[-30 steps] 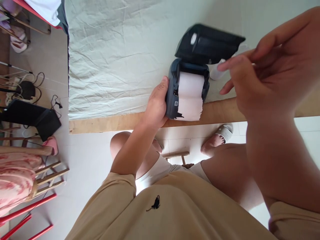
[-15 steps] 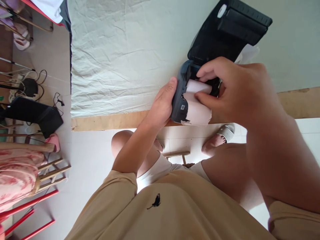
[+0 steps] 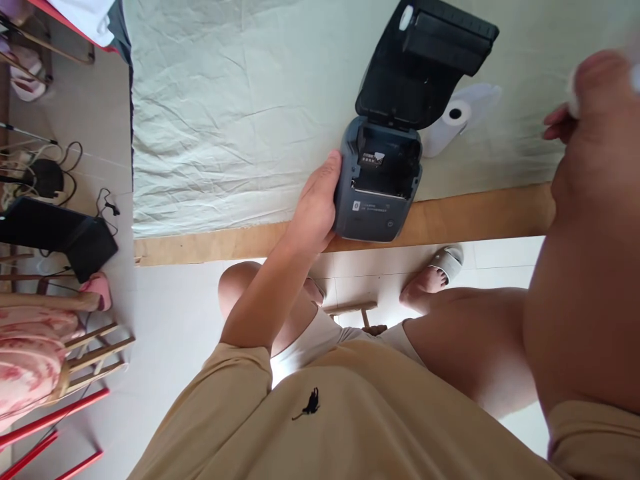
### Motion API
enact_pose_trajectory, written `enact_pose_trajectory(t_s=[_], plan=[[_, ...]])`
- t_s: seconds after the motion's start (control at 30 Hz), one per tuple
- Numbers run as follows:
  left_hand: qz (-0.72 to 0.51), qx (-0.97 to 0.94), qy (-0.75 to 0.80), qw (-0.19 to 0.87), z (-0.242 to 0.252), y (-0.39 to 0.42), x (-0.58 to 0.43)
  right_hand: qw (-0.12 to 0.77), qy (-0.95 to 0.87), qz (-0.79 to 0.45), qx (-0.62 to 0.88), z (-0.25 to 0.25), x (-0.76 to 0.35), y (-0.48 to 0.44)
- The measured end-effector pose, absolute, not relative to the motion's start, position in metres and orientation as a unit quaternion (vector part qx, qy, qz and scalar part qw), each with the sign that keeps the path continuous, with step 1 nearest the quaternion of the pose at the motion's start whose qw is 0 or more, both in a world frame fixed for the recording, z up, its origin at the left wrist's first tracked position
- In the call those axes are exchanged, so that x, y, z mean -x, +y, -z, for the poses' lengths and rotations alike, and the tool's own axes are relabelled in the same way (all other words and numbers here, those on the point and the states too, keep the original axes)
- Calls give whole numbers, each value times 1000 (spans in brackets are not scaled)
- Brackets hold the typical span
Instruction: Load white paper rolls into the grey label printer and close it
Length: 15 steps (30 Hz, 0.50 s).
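My left hand (image 3: 314,205) is closed around the left side of a dark portable label printer (image 3: 376,219) at the table's front edge. The printer's black lid (image 3: 400,73) is swung open away from me, and its paper bay holds no roll. At the far right, my right hand (image 3: 600,110), smeared by motion, is closed on a white paper roll (image 3: 573,97), mostly hidden by the fingers. Beside the lid lies another white paper roll (image 3: 456,115) with a dark core, apparently in clear wrapping.
A pale green cloth (image 3: 225,120) covers the table, leaving a bare wooden edge (image 3: 480,207) nearest me. On the floor at left are a wooden stool (image 3: 95,353), cables and a black folded object (image 3: 60,230). A person sits there in pink patterned clothing.
My right hand has lifted the paper roll out of the printer and carried it off to the right. My left hand stays on the printer. The wrapped roll beside the lid is now uncovered.
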<state>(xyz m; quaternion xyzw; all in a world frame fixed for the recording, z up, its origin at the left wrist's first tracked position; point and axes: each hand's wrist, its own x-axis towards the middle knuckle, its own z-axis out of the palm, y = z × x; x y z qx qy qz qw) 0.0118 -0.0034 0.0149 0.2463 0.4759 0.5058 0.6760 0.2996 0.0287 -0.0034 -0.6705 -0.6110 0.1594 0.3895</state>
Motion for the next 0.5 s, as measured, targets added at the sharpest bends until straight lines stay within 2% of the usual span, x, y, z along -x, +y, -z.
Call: enact_pose_trajectory(t_s=[0.2, 0.4, 0.5], plan=[[-487, -242, 505, 671, -18, -1, -13, 352, -583, -96, 727, 4, -287, 26], [-459, -278, 486, 690, -14, -2, -5, 264, -500, -93, 820, 2, -305, 47], [-466, -286, 466, 695, -4, 0, -1, 318, -581, -26, 749, 2, -310, 41]])
